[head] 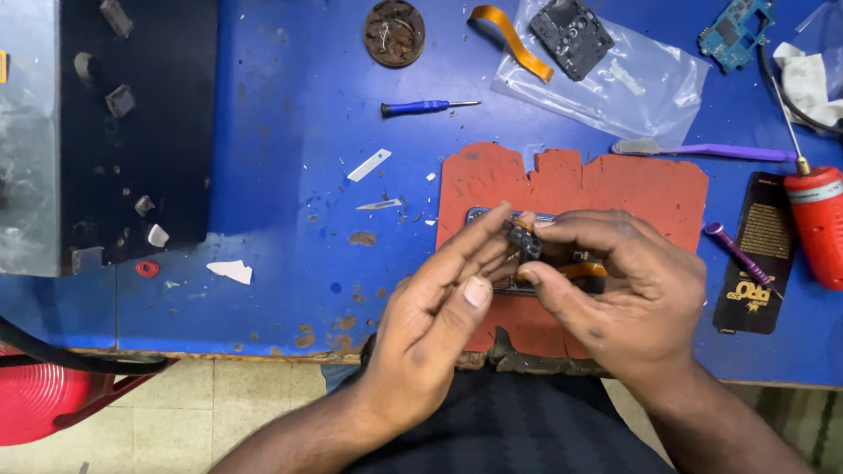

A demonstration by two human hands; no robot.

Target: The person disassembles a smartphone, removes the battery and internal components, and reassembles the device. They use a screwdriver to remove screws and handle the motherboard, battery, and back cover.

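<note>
My left hand (435, 312) and my right hand (628, 294) meet over a worn red mat (606, 189) on the blue table (290, 158). Between their fingertips they pinch a small dark component (522, 237) with an orange flex strip (581, 269). Beneath the fingers lies an opened phone (479, 213), mostly hidden; only its top edge shows.
A blue-handled screwdriver (426, 107), a purple-handled tool (707, 151), a purple pen-like tool (738, 254), a red bottle with a needle nozzle (817, 224), a plastic bag with a black frame (571, 35), a circuit board (736, 31), an orange ribbon cable (514, 39) and a black box (132, 123) at left.
</note>
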